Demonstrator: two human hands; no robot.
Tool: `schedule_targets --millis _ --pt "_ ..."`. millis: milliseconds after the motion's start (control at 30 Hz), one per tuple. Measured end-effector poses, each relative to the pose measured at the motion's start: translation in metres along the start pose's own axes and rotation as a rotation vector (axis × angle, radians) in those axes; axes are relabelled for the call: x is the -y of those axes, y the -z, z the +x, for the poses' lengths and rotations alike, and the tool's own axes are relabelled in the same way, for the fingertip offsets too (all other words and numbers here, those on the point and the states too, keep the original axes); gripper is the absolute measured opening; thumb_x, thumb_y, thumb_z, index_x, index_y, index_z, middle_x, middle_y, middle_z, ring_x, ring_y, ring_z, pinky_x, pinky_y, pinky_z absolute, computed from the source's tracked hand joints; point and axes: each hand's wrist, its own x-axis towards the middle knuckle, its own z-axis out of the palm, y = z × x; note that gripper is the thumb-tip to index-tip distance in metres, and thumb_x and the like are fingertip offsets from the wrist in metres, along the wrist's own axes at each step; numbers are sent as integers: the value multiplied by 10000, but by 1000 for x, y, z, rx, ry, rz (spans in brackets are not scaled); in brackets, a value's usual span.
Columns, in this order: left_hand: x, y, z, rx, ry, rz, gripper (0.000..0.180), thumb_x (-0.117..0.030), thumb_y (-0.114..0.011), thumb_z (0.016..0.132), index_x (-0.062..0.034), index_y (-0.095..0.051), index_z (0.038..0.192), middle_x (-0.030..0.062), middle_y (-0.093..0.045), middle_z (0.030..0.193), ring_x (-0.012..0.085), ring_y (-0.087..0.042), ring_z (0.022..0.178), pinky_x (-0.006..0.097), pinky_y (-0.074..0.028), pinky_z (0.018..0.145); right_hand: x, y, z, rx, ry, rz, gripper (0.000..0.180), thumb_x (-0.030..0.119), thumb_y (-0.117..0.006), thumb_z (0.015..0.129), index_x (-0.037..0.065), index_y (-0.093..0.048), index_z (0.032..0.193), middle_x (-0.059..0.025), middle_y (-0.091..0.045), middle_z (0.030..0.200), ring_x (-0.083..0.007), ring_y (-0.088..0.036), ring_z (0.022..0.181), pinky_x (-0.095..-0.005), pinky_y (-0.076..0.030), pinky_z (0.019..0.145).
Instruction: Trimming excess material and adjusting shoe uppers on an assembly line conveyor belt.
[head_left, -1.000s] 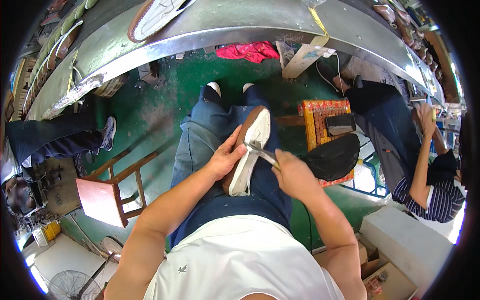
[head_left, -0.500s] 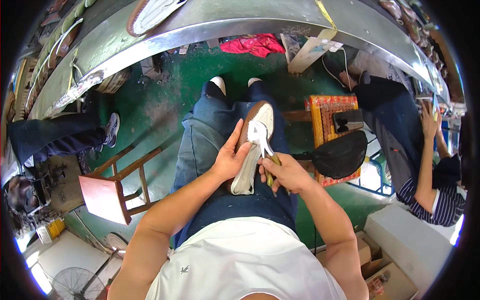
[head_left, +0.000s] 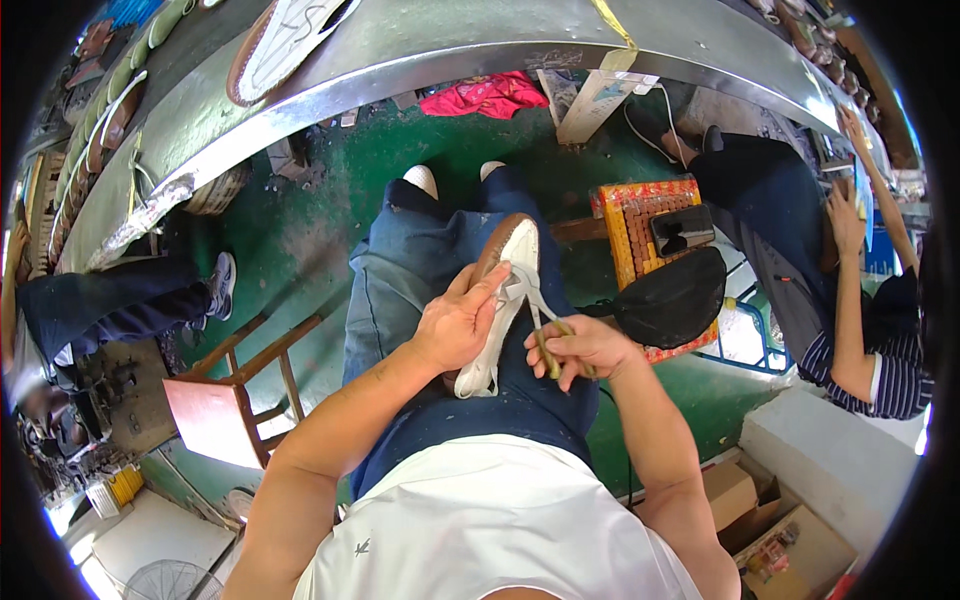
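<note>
Head view, hands and surroundings. The left hand point(head_left: 455, 328) is partly curled, its palm and fingers lying over the near side of a brown-and-white shoe point(head_left: 506, 318) and gripping it; thumb and forefinger reach forward along the upper toward the toe. The right hand point(head_left: 592, 350) is loosely bent, with the fingers curled about the spread yellowish-green handles of a pair of pliers point(head_left: 542, 318); the metal head of the tool meets the shoe just beside the left thumb, where the exact contact is too small to tell. The shoe rests on the person's lap, toe pointing away from the body, above blue jeans point(head_left: 385, 290).

To the right of the lap, an orange bead mat point(head_left: 628, 240) carries a dark phone point(head_left: 684, 231), with a black pouch point(head_left: 672, 302) just beside it. To the left, a wooden stool point(head_left: 215, 415) stands tilted in the view on the green floor point(head_left: 335, 195). Beyond the feet lies a red cloth point(head_left: 487, 97), under the edge of a grey metal bench point(head_left: 480, 35) bearing a second shoe point(head_left: 283, 48). At far right, a co-worker's striped sleeve point(head_left: 835, 375) is visible; at lower right, cardboard boxes point(head_left: 728, 492).
</note>
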Motion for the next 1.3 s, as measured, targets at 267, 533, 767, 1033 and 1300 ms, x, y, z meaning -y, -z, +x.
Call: schedule_targets --millis 267,533,767,1033,1300 --pt "15 -6 3 -112 -76 1 448 -167 -507 1014 -219 -520 1459 209 -574 1360 441 -653 1057 488 -556 897 75 -48 -27 -481 87 -693 418 335 -514 1062 -49 -569 1219 -131 -698 1057 -193 -701 859 -325 -568 619" --pt "19 -2 -2 -33 -49 21 443 -189 -503 1021 -237 -517 1461 240 -514 1430 451 -628 1131 482 -536 960 79 -52 22 -530 357 -1044 468 346 -419 1081 -22 -599 854 -118 -638 688 -214 -646 637 -364 -513 646" --pt "17 -5 -5 31 -18 125 610 -250 -488 1036 -178 -264 1600 309 -454 1475 461 -566 1248 487 -490 1031 90 -46 23 -474 163 -1228 509 394 -423 1081 -46 -611 909 -156 -658 758 -258 -664 684 -400 -528 686" --pt "22 -6 -4 76 254 27 767 -344 -513 1030 72 -150 1563 347 -421 1495 475 -528 1299 482 -434 1086 94 -62 21 -504 52 -1401 478 370 -421 1082 -46 -613 945 -215 -678 800 -364 -690 767 -454 -529 745" --pt "7 7 4 152 349 -121 724 -306 -527 1040 28 -168 1573 321 -467 1463 444 -500 1350 429 -404 1127 93 -71 17 -491 12 -1220 462 361 -415 1082 -42 -592 941 -183 -668 778 -352 -672 730 -451 -520 703"
